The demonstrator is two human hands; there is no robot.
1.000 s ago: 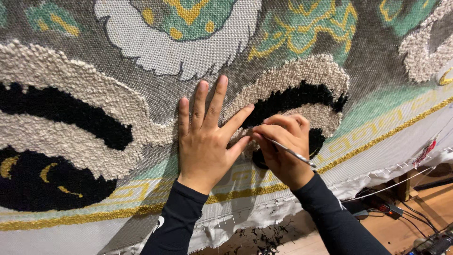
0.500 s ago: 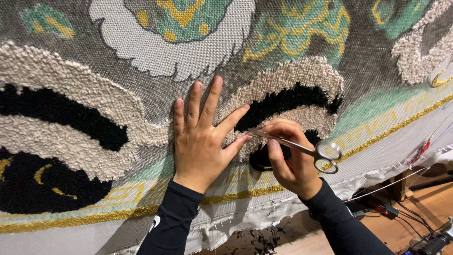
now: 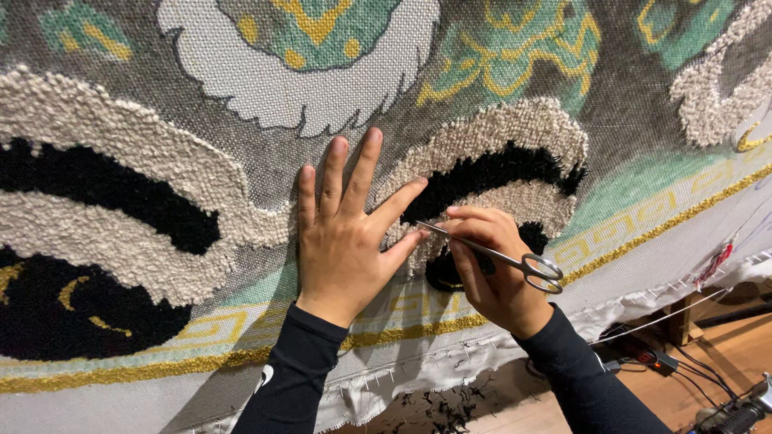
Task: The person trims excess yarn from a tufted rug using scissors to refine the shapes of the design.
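The left hand (image 3: 342, 249) lay flat, fingers spread, on the tufted rug (image 3: 161, 209). The right hand (image 3: 490, 265) gripped small scissors (image 3: 490, 253), blades pointing toward ten o'clock, tips meeting the left thumb.

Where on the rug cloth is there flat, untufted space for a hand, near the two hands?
Flat grey cloth lies above the left hand, below the white scalloped shape. The green band right of the right hand is flat too. Around the scissors, the beige and black pile crowds in.
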